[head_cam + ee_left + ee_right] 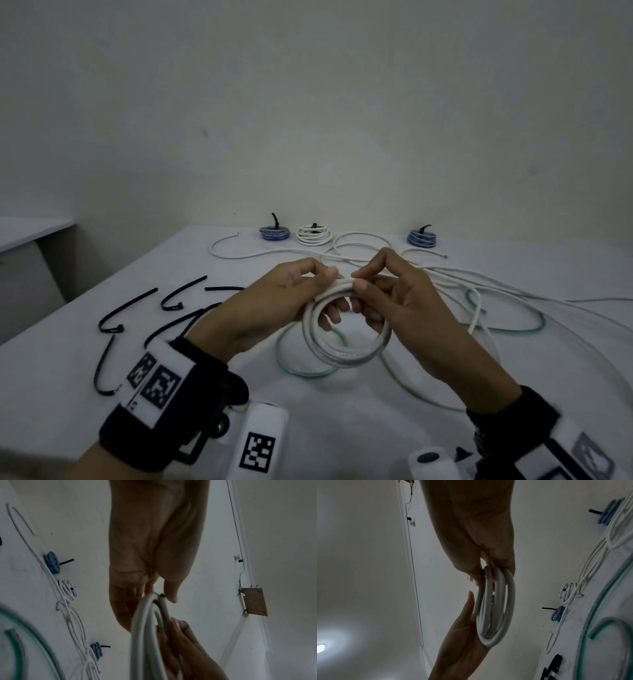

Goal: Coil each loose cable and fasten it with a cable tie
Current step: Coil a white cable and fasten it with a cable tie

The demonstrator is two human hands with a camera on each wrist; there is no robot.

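Both hands (274, 301) (404, 301) pinch white coil (346, 346) above loose cables (479, 284).

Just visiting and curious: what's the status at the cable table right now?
Left hand and right hand both grip the white coil, held above the table. No tie on it yet. Nothing in the way.

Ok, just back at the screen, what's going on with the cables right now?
The person holds a coiled white cable above the grey table, left hand and right hand both pinching its top. It has no tie yet. Loose black cable ties lie on the left. Three tied coils, two blue and one white, sit at the back, with loose white and green cables still uncoiled.
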